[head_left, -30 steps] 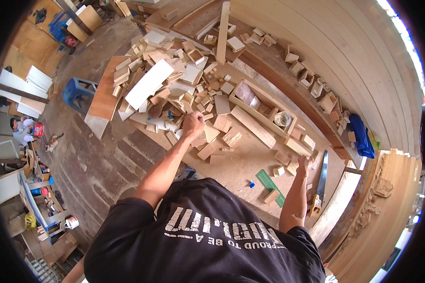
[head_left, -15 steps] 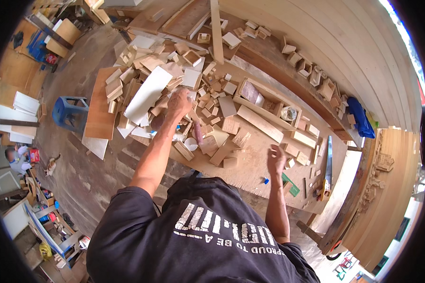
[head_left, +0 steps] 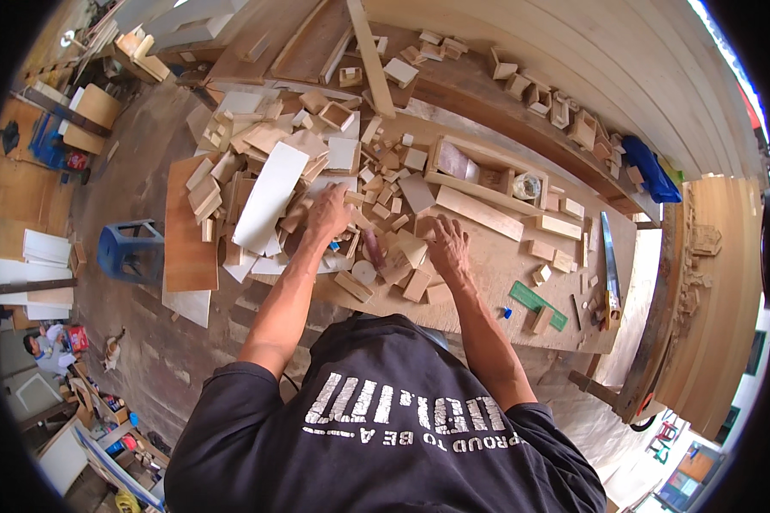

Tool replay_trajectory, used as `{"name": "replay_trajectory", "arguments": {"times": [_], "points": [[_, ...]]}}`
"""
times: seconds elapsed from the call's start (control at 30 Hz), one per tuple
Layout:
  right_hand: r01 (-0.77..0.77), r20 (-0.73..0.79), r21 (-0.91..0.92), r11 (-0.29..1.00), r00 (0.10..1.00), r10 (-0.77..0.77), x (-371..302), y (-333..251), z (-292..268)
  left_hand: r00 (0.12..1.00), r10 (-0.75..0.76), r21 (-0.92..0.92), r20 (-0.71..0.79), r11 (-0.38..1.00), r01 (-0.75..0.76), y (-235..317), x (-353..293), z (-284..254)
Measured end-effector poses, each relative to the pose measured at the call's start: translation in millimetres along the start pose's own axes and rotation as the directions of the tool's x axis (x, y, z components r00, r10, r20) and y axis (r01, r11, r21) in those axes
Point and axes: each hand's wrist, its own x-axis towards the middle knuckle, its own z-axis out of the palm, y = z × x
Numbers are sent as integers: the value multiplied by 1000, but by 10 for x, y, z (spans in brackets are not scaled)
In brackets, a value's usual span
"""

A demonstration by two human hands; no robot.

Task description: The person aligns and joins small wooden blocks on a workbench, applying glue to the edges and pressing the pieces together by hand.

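Observation:
My left hand (head_left: 328, 212) is over the pile of wood offcuts, its fingers closed around a small pale wooden block (head_left: 353, 197). Just below it lie a reddish-brown stick-like piece (head_left: 373, 246) and a pale round disc (head_left: 364, 273). My right hand (head_left: 450, 250) reaches among the loose pieces with its fingers apart, the fingertips at a brown wooden block (head_left: 424, 227). A long white board (head_left: 270, 197) slants across the heap to the left of my left hand.
An open wooden box (head_left: 488, 184) holds a jar. A handsaw (head_left: 609, 269) and a green strip (head_left: 539, 305) lie on the right of the workbench (head_left: 479, 312). Small wooden boxes (head_left: 539, 98) line the far ledge. A blue stool (head_left: 130, 250) and another person (head_left: 50, 349) are to the left.
My right hand has moved left from over the bench's right part into the wood pieces. My left hand has shifted slightly, and a small block now shows at its fingers. The view has shifted.

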Motion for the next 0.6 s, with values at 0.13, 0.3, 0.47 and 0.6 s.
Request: {"name": "replay_trajectory", "arguments": {"times": [0.13, 0.3, 0.47, 0.6], "points": [[-22, 8, 20, 1000, 1000, 22, -39, 122, 12, 1000, 29, -44, -9, 999, -30, -127, 0, -4], [-124, 43, 158, 980, 992, 118, -143, 290, -76, 1000, -7, -151, 1, 989, 7, -92, -12, -64], [-218, 27, 90, 972, 976, 217, -280, 346, -151, 984, 59, -107, -169, 991, -77, -52, 77, 83], [-253, 2, 117, 961, 967, 254, -393, 397, -68, 982, 143, -26, -127, 989, -147, 475, 253, 375]]}}
